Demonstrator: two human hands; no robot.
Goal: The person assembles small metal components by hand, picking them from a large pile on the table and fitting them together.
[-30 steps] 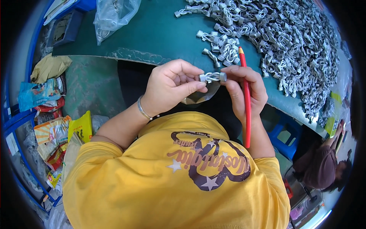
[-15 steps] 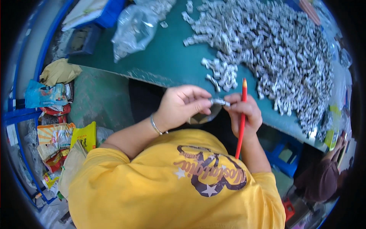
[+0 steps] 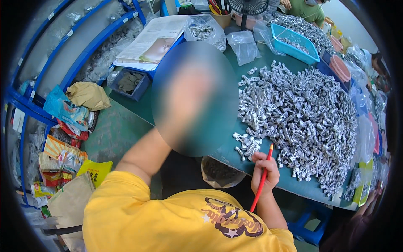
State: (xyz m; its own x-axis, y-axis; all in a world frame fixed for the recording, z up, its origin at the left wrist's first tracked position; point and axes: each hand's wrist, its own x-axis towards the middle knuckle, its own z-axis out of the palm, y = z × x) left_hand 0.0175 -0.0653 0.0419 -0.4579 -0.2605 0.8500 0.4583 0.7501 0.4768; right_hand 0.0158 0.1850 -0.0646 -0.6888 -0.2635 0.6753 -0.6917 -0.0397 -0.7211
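Note:
My left arm reaches forward over the green table (image 3: 220, 148), and my left hand (image 3: 191, 90) lies inside a blurred patch, so its fingers and anything in them are hidden. Just beyond it sits a clear plastic bag of small metal parts (image 3: 216, 31). My right hand (image 3: 265, 173), at the table's near edge, is closed on a red pencil (image 3: 261, 185) with its tan tip pointing up and away. Right by that hand is a small cluster of silver metal clip-like parts (image 3: 247, 145). A far bigger heap of the same parts (image 3: 302, 122) spreads beyond and to the right.
An open bag with dark contents (image 3: 220, 173) sits below the near edge. Papers on a blue bin (image 3: 151, 40) and a grey bin (image 3: 129, 85) stand left. A turquoise basket (image 3: 294, 44) and a fan (image 3: 248, 7) are at the back. Another person (image 3: 308, 11) sits far right.
My left hand has left the small metal part held between both hands and moved forward over the table. The right hand still grips the red pencil. The view has shifted, showing more of the table's back.

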